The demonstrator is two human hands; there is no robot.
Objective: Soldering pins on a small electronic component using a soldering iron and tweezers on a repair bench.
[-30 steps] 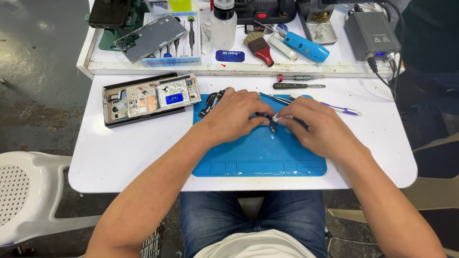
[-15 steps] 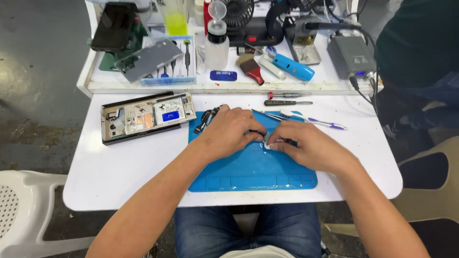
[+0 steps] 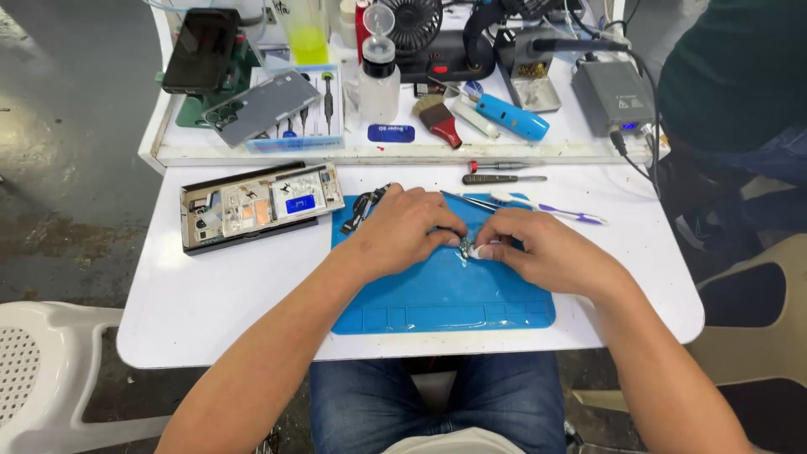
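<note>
My left hand [image 3: 412,229] and my right hand [image 3: 538,248] meet over the blue work mat [image 3: 437,290]. Their fingertips pinch a small dark electronic part [image 3: 466,246] between them, and a bit of white material shows at my right fingertips. An opened phone body [image 3: 256,203] with its insides exposed lies to the left of the mat. A dark flex-cable part [image 3: 363,206] rests at the mat's upper left, beside my left hand. Tweezers [image 3: 471,200] and a white and purple toothbrush [image 3: 551,208] lie just beyond my hands.
A raised shelf at the back holds a phone back cover [image 3: 261,108], a dark phone [image 3: 200,50], a clear bottle [image 3: 379,80], a brush [image 3: 437,118], a blue tool [image 3: 513,118], a small fan [image 3: 418,21] and a grey power unit [image 3: 614,97]. Two screwdrivers [image 3: 503,171] lie below it. Another person sits at the right.
The camera view has shifted and come closer. My hands stay together over the mat, still working the small part between the fingertips.
</note>
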